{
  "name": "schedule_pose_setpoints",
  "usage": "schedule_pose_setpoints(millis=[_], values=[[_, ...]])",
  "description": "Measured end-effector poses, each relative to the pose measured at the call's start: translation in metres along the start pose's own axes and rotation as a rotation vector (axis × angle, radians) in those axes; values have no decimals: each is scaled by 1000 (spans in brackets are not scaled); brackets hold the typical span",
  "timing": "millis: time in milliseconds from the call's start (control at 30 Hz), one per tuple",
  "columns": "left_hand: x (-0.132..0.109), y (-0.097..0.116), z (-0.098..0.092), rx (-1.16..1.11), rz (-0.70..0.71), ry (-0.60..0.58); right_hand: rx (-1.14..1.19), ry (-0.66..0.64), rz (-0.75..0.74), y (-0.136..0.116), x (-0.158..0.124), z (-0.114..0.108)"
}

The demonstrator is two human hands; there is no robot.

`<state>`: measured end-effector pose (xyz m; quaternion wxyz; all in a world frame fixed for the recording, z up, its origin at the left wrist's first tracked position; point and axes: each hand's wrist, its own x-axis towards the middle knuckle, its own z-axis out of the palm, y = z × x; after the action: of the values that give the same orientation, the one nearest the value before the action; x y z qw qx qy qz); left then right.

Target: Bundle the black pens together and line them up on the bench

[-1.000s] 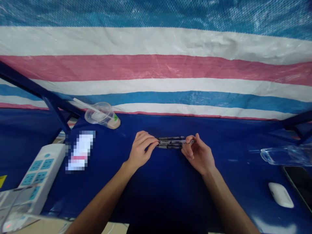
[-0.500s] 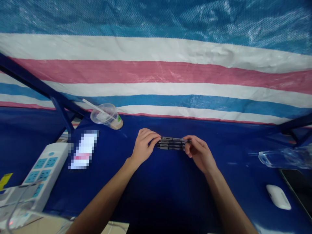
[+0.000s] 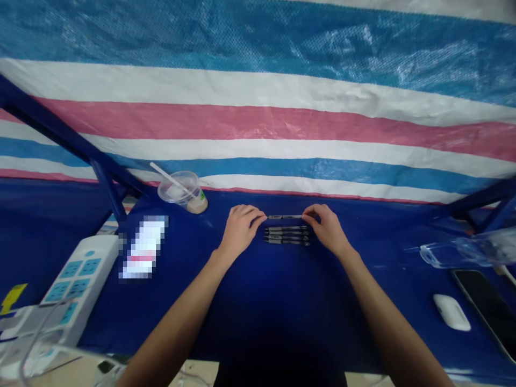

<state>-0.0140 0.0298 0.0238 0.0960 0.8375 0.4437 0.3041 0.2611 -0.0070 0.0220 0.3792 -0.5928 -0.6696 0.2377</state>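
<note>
One pen (image 3: pixel 284 217) is pinched at both ends, level and crosswise before me. My left hand (image 3: pixel 243 228) is closed on its left end between thumb and fingertips. At the right end, my right hand (image 3: pixel 324 228) grips it the same way. Just nearer to me, several dark pens (image 3: pixel 286 235) lie side by side on the blue table surface (image 3: pixel 282 295), roughly parallel to the held one. Neither hand touches that row.
To the left are a tipped clear plastic cup (image 3: pixel 187 191) with a straw, a lit phone (image 3: pixel 144 247) and a white power strip (image 3: pixel 83 279). On the right lie a clear plastic bottle (image 3: pixel 463 250), a white earbud case (image 3: pixel 451 312) and a dark phone (image 3: pixel 484 303).
Both hands have moved a little away from me with one pen, apart from the row. The other pens, earlier between my hands, now lie free on the table.
</note>
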Motion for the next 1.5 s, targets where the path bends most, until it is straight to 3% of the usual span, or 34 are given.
schedule_pose_setpoints(millis=[133, 300, 800, 1233, 1500], values=[[-2, -6, 7, 47, -7, -57, -222, -16, 17, 14, 1, 15], [-5, -6, 10, 22, 27, -94, -285, 6, 23, 20, -6, 19], [-6, -6, 5, -9, 66, -152, -281, -37, 22, 17, -20, 11], [-17, 3, 1, -57, 37, -163, -169, 47, 32, 17, -37, 13], [-18, 5, -2, -40, 27, -251, -122, -7, 35, 8, -36, 7]])
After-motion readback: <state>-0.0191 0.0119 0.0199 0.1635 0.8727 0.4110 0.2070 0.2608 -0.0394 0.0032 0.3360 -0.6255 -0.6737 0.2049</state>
